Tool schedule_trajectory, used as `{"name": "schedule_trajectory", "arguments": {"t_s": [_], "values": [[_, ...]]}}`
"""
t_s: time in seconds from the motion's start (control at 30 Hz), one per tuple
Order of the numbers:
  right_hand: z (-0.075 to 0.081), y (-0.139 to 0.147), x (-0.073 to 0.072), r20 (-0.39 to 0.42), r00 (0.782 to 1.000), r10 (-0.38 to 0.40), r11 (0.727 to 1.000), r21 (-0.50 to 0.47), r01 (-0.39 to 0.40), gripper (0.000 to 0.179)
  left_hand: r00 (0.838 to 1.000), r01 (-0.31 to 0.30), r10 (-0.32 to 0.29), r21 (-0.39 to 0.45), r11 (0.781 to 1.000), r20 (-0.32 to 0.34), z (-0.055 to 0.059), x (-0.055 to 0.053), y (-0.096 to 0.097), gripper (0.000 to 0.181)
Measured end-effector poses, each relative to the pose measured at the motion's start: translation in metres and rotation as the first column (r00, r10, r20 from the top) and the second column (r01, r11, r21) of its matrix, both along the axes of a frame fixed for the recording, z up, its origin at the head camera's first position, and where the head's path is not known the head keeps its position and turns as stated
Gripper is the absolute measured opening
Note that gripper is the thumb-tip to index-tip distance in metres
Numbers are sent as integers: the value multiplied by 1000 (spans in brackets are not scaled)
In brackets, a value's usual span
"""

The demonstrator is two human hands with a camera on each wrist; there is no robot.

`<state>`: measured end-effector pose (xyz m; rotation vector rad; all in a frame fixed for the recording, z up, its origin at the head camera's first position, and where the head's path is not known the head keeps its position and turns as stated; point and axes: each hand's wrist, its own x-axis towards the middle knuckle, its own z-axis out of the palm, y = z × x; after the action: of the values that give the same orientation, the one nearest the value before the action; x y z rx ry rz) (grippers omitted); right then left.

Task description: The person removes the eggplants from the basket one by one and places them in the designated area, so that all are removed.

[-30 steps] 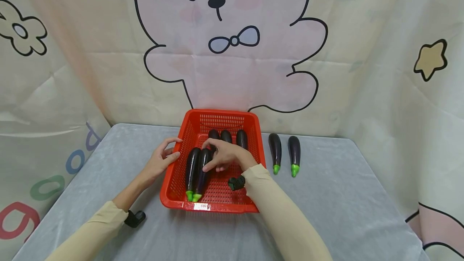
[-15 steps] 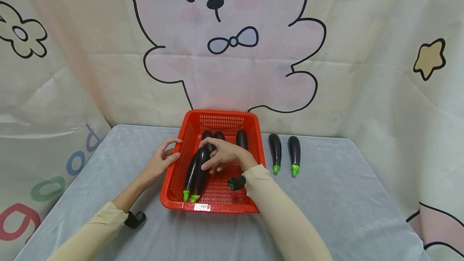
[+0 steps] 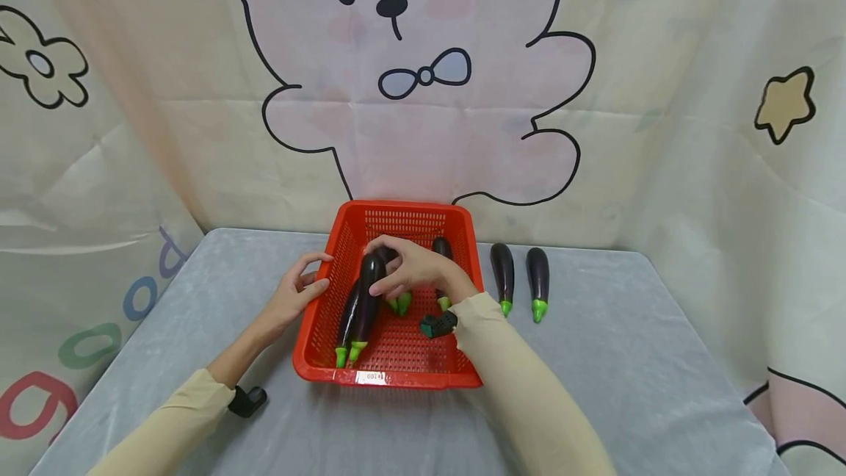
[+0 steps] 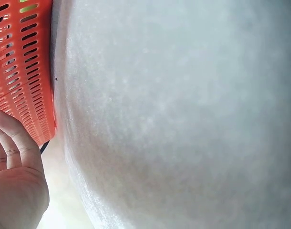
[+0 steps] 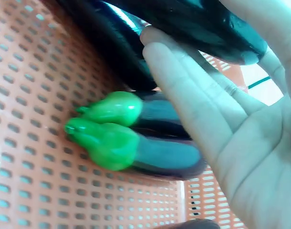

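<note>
My right hand [image 3: 419,270] pinches a dark purple eggplant [image 3: 365,311] between thumb and fingers, its far end raised and its green stem end low in the red basket [image 3: 429,380]. In the right wrist view this eggplant [image 5: 198,28] lies across the fingers. A second eggplant [image 3: 346,325] leans close on its left. Two more, partly hidden by the hand, lie side by side behind; their green caps [image 5: 114,145] show in the right wrist view. Another eggplant [image 3: 442,248] is at the basket's right. My left hand [image 3: 297,289] rests its fingers against the basket's left side.
Two eggplants, one nearer the basket [image 3: 503,274] and one farther right [image 3: 538,278], lie on the grey cloth-covered table [image 3: 615,358]. A printed curtain [image 3: 198,131] hangs close behind the basket. Both wrists carry small black cameras.
My right hand has gripped the eggplant and raised its far end, tilting it. The pair behind has shifted left, and the left-hand eggplant has slanted slightly. My left hand has stayed in place.
</note>
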<state>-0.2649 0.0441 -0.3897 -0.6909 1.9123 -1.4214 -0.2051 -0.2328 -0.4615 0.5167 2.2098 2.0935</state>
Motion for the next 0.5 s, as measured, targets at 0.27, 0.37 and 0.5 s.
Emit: {"name": "schedule_trajectory", "arguments": {"t_s": [0.27, 0.37, 0.5], "values": [[16, 17, -7, -34, 999, 8, 999, -33, -9, 66, 1000, 5, -5, 4, 1000, -3, -1, 1, -1, 42], [23, 27, -8, -58, 998, -15, 999, -48, 12, 67, 1000, 10, -10, 3, 1000, 0, 0, 1, -1, 42], [30, 42, -9, -72, 996, -43, 996, -75, 37, 66, 1000, 11, -11, -1, 1000, 8, 1, 1, 0, 42]]}}
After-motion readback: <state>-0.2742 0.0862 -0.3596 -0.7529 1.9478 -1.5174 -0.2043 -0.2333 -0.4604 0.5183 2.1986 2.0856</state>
